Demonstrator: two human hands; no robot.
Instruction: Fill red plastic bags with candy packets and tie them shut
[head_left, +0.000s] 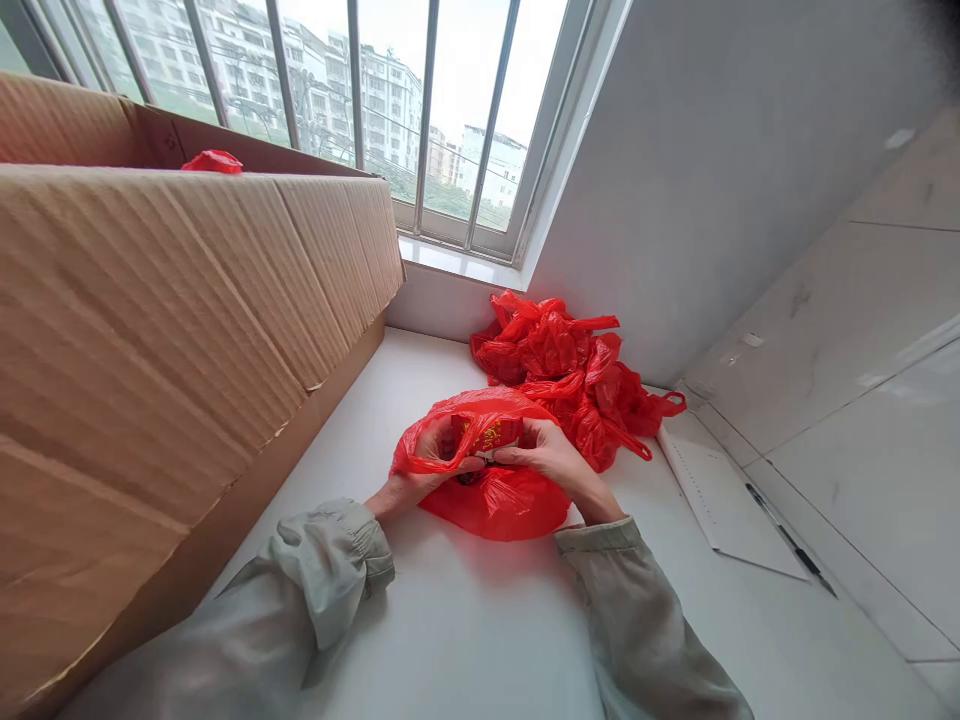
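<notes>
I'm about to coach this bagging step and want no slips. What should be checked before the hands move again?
1. Left hand grips the red bag: ok.
2. Right hand on the small red packet at the bag's mouth: ok.
3. Packet fully inside the bag: cannot tell.
4. Pile of red bags lies apart, behind: ok.
5. Cardboard box stays off the left sleeve: ok.
6. Paper sheet and pen are away from the hands: ok.

A red plastic bag [487, 495] is gripped between the left hand [420, 475] and right hand [551, 455], with crumpled red bags [570, 365] heaped just beyond the grip.
</notes>
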